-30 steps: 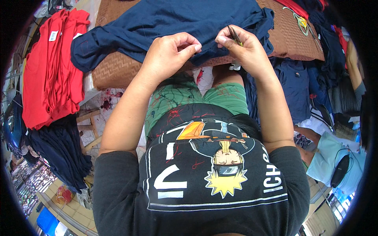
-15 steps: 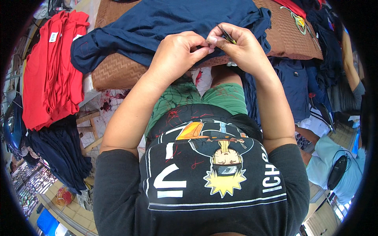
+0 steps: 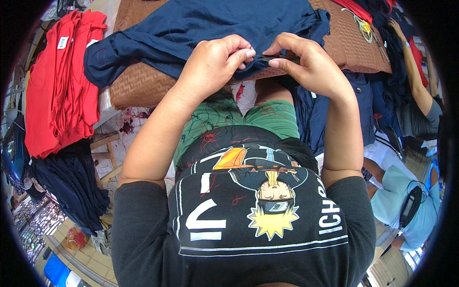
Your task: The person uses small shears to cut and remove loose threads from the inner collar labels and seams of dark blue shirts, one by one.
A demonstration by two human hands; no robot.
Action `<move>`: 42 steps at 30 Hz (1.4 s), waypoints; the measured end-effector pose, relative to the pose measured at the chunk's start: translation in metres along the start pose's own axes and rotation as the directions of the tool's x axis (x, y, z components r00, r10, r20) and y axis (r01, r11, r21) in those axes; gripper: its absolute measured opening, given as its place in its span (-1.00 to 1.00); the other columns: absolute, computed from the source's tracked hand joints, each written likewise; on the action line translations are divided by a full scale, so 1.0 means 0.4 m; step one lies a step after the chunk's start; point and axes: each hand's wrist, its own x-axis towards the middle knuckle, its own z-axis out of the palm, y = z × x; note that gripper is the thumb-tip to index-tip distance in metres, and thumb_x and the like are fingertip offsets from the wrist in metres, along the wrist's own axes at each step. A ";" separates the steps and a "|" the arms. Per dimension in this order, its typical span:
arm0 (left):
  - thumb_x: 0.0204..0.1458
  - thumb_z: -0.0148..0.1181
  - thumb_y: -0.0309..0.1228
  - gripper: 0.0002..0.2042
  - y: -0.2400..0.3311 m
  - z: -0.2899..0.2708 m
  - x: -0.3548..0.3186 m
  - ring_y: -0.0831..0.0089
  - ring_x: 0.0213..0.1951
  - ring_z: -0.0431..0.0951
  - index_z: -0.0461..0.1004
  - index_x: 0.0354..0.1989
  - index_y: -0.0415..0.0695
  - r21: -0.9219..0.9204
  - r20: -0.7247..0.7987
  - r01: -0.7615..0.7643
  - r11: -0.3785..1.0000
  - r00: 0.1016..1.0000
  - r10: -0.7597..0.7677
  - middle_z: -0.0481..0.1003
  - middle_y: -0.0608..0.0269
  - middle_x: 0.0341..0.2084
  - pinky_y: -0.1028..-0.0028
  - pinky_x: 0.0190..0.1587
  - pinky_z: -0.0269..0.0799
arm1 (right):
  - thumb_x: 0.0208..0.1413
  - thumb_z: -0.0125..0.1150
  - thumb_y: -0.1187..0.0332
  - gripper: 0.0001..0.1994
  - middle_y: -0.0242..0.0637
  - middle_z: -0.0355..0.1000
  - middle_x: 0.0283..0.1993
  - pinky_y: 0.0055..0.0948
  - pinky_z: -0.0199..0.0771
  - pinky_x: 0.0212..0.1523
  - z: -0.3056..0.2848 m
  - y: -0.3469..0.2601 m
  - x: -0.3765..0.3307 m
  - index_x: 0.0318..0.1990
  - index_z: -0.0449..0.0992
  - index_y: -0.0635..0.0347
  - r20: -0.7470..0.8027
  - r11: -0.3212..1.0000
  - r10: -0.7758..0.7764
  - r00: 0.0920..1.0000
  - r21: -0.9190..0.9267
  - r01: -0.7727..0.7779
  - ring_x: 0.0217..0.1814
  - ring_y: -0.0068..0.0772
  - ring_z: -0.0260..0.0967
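Note:
A navy blue garment (image 3: pixel 191 28) lies spread over the brown patterned padded surface in front of me. Above its near edge, my left hand (image 3: pixel 217 60) is closed in a pinch; what lies between thumb and forefinger is too small to make out. My right hand (image 3: pixel 311 60) is a short way to the right, thumb and fingers curled round small dark thread snips (image 3: pixel 266 59). Their tip points left toward my left fingertips, with a small gap between. Most of the snips is hidden by the hand.
Red garments (image 3: pixel 64 86) hang at the left over dark ones (image 3: pixel 71 186). More navy garments (image 3: pixel 351 105) hang at my right. A looped pale cord (image 3: pixel 365 29) lies on the brown padded surface (image 3: pixel 138 86). Other people (image 3: pixel 413 205) are at the far right.
My hands, fingertips together before, have come apart. The right hand has moved right and turned the snips' tip leftward. At the far right, another person's arm has come further into view.

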 end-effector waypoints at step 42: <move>0.14 0.10 -0.46 -0.85 -0.025 -0.045 -0.018 0.55 -0.36 0.58 0.52 -0.23 -0.27 0.061 0.024 -0.006 0.998 1.000 0.005 0.59 0.23 -0.42 0.55 -0.25 0.49 | 0.18 0.14 0.42 -0.83 -0.37 0.46 -0.24 -0.58 0.41 -0.07 0.056 0.037 0.028 -0.14 0.47 0.34 0.033 0.939 0.067 0.997 0.336 -0.074 -0.14 -0.63 0.40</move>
